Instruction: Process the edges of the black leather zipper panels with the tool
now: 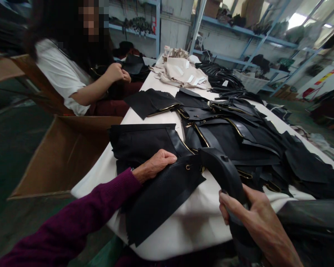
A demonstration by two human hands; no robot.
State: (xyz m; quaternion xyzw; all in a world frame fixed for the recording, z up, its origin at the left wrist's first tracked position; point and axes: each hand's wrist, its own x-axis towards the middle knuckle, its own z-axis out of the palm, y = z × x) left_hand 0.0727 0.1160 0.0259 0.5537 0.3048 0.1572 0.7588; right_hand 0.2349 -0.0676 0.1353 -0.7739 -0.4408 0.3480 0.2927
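Note:
My left hand (156, 163) is closed on the upper edge of a black leather piece (161, 196), which has a small gold ring and hangs over the near table edge. My right hand (246, 211) grips a dark curved tool (228, 174); its flat end lies over the right end of that piece, beside the gold ring. Another black piece with a gold zipper (144, 142) lies just beyond my left hand. What the tool's far end touches underneath is hidden.
More black zippered pieces (225, 137) spread over the white table (206, 222). Beige pieces (180, 70) and black straps (225, 79) lie farther back. A cardboard box (64, 155) stands at the left, near a seated person (69, 74). Shelves (236, 27) line the back.

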